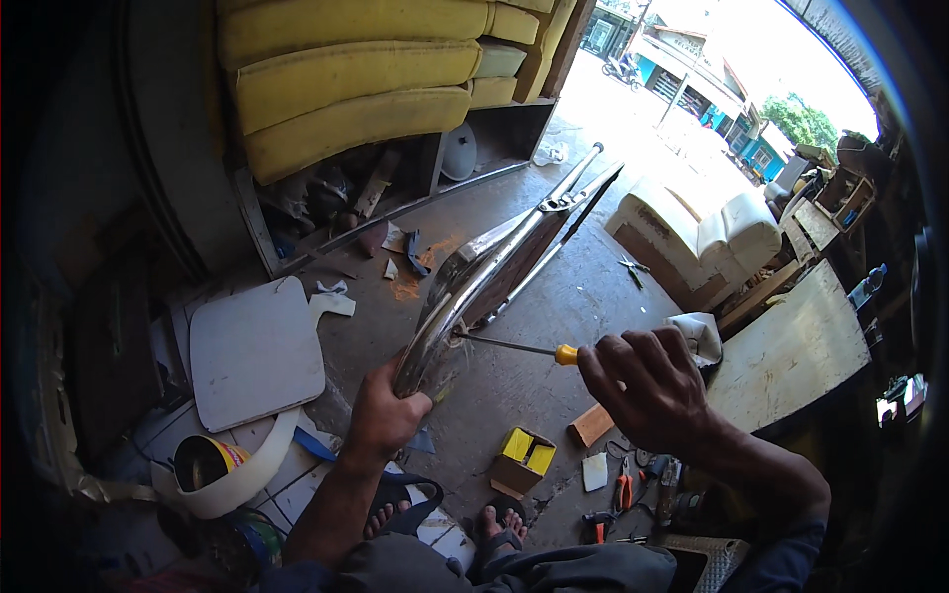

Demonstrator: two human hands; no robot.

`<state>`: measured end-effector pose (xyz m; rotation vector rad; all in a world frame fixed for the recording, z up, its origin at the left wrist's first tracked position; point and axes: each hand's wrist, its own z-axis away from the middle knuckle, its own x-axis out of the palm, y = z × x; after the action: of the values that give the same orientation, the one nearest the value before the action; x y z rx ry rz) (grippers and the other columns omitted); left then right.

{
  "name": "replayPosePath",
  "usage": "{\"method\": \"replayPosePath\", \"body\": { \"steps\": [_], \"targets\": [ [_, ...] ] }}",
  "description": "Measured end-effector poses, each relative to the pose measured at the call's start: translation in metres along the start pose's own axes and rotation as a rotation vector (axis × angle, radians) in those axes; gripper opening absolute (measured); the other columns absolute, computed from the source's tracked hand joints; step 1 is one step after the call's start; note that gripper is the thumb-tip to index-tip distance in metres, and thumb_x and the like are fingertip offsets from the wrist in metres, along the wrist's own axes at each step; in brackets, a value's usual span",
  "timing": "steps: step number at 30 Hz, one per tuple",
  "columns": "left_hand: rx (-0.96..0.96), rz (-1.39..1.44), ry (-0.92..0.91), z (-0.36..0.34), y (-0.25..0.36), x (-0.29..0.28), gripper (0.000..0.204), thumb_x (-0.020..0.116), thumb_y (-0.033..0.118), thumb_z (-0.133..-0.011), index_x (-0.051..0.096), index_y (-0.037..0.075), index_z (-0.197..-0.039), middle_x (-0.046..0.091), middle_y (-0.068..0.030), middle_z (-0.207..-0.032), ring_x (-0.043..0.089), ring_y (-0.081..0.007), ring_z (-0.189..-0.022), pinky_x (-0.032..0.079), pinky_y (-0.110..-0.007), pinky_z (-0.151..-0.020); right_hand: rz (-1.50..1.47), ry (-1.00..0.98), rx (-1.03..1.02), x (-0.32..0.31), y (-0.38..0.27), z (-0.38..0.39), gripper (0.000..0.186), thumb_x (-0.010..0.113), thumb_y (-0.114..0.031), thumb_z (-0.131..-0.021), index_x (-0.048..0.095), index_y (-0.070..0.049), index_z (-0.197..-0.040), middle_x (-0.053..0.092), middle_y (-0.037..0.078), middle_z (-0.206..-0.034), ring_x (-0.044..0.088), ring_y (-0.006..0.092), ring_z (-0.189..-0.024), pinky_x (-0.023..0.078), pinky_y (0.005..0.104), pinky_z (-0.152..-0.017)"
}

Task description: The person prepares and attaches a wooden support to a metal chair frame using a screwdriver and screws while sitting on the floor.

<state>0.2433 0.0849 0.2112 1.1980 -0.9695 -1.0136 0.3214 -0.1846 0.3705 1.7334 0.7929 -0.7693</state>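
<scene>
On frame (pixel 491 265), left hand (pixel 388 411); right hand (pixel 647 387) holds screwdriver (pixel 565 355).

Daylight is pouring in from upper right, blowing out the sky (pixel 736 44), glinting off the chrome frame (pixel 506 259); I'm sitting in dimmer shade, corners reading black, rim lines bending.

I am sitting in what is looking like a small furniture-repair workshop. Yellow padded cushions (pixel 361 87) are lying stacked at the left, while a worn cream upholstered seat (pixel 754 227) and timber boards (pixel 759 298) are crowding the right. Orange-handled pliers (pixel 624 491) are lying on the concrete floor (pixel 583 282), and I am holding a screwdriver (pixel 566 355) against a metal folding-chair frame (pixel 509 259). The open front is facing a sunlit street (pixel 638 111) where a motorbike (pixel 622 71) is standing.
</scene>
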Motion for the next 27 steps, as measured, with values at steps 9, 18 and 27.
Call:
{"method": "replayPosePath", "body": {
  "steps": [9, 18, 27],
  "targets": [
    [-0.012, -0.021, 0.018, 0.001, 0.002, 0.0, 0.045, 0.054, 0.0, -0.07, 0.066, -0.002, -0.114, 0.062, -0.0022, -0.083, 0.057, -0.0118, -0.074, 0.048, -0.026, -0.073, -0.353, -0.122, 0.266, -0.002, -0.015, -0.003, 0.028, 0.068, -0.016, -0.094, 0.06, 0.002, -0.114, 0.06, 0.016, -0.086, 0.064, 0.0256, -0.065, 0.055, 0.0403, -0.058],
    [-0.009, 0.026, 0.057, 0.003, 0.003, 0.003, 0.048, 0.055, 0.002, -0.07, 0.065, -0.001, -0.116, 0.06, -0.0023, -0.083, 0.056, -0.0121, -0.076, 0.047, -0.027, -0.075, -0.47, -0.241, 0.33, -0.001, -0.011, -0.005, 0.027, 0.064, -0.016, -0.097, 0.059, 0.0, -0.119, 0.069, 0.017, -0.085, 0.067, 0.0209, -0.07, 0.055, 0.0376, -0.07],
    [-0.031, 0.017, 0.051, 0.003, -0.003, -0.001, 0.041, 0.054, 0.001, -0.071, 0.066, -0.003, -0.11, 0.058, -0.0012, -0.078, 0.054, -0.0115, -0.07, 0.046, -0.027, -0.069, -0.651, -0.261, 0.524, -0.004, -0.02, -0.012, 0.024, 0.069, -0.019, -0.095, 0.065, 0.001, -0.108, 0.06, 0.01, -0.084, 0.061, 0.0218, -0.065, 0.047, 0.0348, -0.05]
  ]
}}
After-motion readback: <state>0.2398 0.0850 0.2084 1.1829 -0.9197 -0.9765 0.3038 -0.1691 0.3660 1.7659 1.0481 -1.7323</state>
